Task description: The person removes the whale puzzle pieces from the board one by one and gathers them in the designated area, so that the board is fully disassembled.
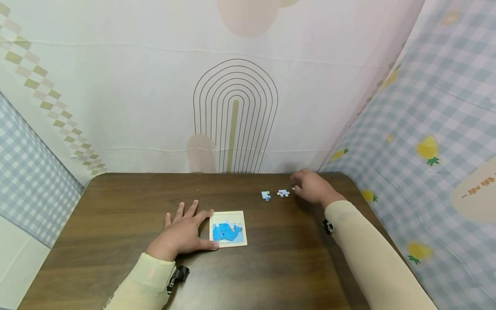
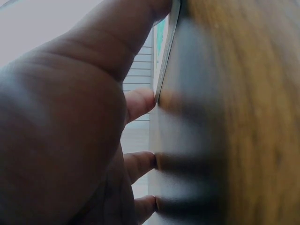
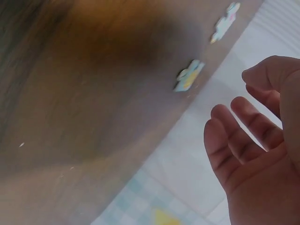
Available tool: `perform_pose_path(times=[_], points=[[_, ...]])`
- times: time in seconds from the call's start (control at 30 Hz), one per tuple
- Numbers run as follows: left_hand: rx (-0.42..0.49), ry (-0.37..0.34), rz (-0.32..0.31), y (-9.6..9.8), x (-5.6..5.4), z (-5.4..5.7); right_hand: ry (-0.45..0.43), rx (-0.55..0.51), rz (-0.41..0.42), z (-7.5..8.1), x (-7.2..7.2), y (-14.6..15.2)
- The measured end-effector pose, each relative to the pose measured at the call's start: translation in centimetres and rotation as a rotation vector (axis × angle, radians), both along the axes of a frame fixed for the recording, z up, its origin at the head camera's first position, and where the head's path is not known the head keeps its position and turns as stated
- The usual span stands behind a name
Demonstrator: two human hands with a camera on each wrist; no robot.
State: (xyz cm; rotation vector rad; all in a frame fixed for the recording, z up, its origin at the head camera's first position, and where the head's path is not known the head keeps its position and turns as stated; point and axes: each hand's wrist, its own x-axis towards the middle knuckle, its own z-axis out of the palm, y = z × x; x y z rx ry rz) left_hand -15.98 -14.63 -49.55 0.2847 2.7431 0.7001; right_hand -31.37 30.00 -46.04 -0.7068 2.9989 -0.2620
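A small square puzzle board (image 1: 244, 229) with a pale frame and a blue whale picture lies on the table. My left hand (image 1: 182, 232) is spread flat beside it, thumb and index fingertip touching its left corners. In the left wrist view, the thumb rests over the board's edge (image 2: 165, 61). At the back right, my right hand (image 1: 313, 187) hovers with loosely bent fingers and nothing in them. Below it is a jigsaw piece (image 3: 190, 76) with a yellow patch, mostly covered by the hand in the head view. Two more pieces, one light blue (image 1: 265, 196) and one patterned (image 1: 283, 193), lie to its left.
The dark wooden table (image 1: 271, 275) ends at the back against a white patterned cloth (image 1: 155, 107). A checked cloth with yellow fruit prints (image 1: 410, 172) hangs along the right side.
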Motion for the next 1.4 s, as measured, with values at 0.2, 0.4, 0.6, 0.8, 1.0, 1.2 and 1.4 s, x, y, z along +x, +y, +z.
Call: perform_pose_path(times=[0.2,0.4,0.6,0.8,1.0,1.2,1.4], points=[[-0.004,0.0,-0.001,-0.1,-0.1,-0.2,0.005,-0.018,0.017,0.9,1.2,-2.2],[-0.004,-0.002,-0.001,-0.1,-0.1,-0.3,0.045,-0.028,0.1,0.7,2.9,-5.2],[-0.006,0.0,-0.002,0.0,-0.1,-0.1,0.064,-0.052,0.194,0.1,4.8,-8.4],[-0.001,-0.003,-0.006,0.1,-0.1,0.1,0.025,-0.049,0.254,-0.3,6.8,-11.1],[-0.009,0.0,-0.005,0.1,-0.1,0.1,-0.019,-0.071,0.312,-0.3,8.6,-13.6],[-0.017,0.006,-0.009,0.0,-0.2,0.0,-0.079,-0.108,0.343,-0.6,10.1,-16.0],[-0.02,0.009,-0.01,0.0,-0.2,0.0,-0.111,-0.14,0.361,-0.8,11.0,-18.2]])
